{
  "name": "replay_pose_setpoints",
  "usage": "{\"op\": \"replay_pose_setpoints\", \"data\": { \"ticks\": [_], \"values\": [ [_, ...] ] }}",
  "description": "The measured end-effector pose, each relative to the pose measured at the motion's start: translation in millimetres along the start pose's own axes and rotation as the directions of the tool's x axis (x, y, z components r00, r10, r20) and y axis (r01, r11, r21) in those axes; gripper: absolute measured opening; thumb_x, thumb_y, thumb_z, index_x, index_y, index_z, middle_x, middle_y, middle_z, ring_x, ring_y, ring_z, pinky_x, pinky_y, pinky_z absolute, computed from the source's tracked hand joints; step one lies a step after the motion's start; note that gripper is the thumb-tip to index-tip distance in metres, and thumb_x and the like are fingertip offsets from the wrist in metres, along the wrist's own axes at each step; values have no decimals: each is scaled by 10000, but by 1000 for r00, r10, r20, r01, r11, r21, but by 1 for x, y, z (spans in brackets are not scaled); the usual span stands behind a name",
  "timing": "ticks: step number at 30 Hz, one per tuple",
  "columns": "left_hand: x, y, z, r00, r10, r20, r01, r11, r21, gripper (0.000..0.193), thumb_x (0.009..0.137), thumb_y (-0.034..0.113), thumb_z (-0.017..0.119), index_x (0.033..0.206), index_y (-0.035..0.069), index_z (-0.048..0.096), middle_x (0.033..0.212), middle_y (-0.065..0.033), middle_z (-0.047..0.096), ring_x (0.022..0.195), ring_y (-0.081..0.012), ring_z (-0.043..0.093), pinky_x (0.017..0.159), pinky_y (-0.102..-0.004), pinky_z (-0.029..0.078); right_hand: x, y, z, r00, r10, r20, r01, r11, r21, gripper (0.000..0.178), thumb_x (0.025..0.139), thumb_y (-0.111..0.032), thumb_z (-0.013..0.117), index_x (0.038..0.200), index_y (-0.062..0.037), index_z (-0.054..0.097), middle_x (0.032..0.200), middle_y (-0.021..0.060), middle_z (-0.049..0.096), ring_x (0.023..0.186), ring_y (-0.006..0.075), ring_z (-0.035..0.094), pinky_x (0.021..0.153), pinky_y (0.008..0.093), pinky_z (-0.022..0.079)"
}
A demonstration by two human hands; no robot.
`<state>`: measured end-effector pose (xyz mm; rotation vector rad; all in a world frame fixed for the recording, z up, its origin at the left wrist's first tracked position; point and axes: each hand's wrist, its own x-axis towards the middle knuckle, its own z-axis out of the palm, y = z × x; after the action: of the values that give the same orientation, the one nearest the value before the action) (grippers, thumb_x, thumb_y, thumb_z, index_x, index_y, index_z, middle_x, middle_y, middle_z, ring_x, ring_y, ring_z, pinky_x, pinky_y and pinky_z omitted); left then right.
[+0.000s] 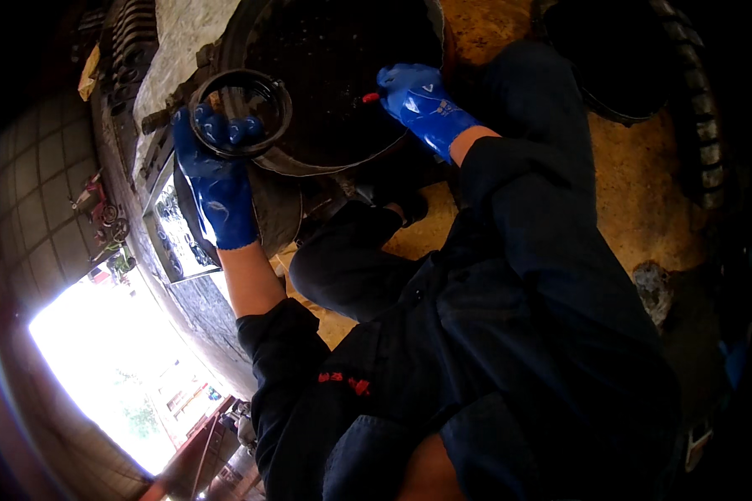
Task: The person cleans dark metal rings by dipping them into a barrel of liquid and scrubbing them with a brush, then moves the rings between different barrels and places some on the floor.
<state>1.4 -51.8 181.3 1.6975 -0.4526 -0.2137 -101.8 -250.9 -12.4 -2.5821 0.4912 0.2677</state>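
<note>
My left hand (213, 188), in a blue rubber glove, grips a dark metal ring (283, 110). The fingers are curled around it and show through its opening. The ring is held at the left rim of a wide round basin (368, 152) with a dark inside. Over the basin's right part is my right hand (418, 96), also in a blue glove, closed around something with a small red end (370, 98). The rest of that item is hidden in the fist. The two hands are apart.
A shallow tray (182, 230) with shiny contents lies beside my left forearm. A black round container (610, 63) and a ridged dark band (708, 125) are at the upper right. Brown stained floor (643, 184) shows around my legs. A pink bike (102, 204) stands far left.
</note>
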Motion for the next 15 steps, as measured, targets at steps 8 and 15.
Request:
{"op": "replay_pose_setpoints", "data": {
  "ticks": [8,15],
  "values": [
    [-5,-18,-6,946,-321,-49,279,882,-380,270,1081,374,471,924,169,549,725,36,491,679,-193,504,774,-419,433,-11,-1,0,995,31,97,-31,1000,-1,313,965,-339,667,1239,-187,669,1250,46,686,1173,261,667,961,408,571],
    [-15,-34,-11,983,-109,146,140,965,-220,420,1020,41,608,1416,52,469,1093,-74,607,877,-224,645,826,-439,595,-16,2,-1,993,34,113,-35,999,6,324,962,-334,666,1243,-173,665,1243,58,687,1168,271,668,964,411,568]
  ]
}}
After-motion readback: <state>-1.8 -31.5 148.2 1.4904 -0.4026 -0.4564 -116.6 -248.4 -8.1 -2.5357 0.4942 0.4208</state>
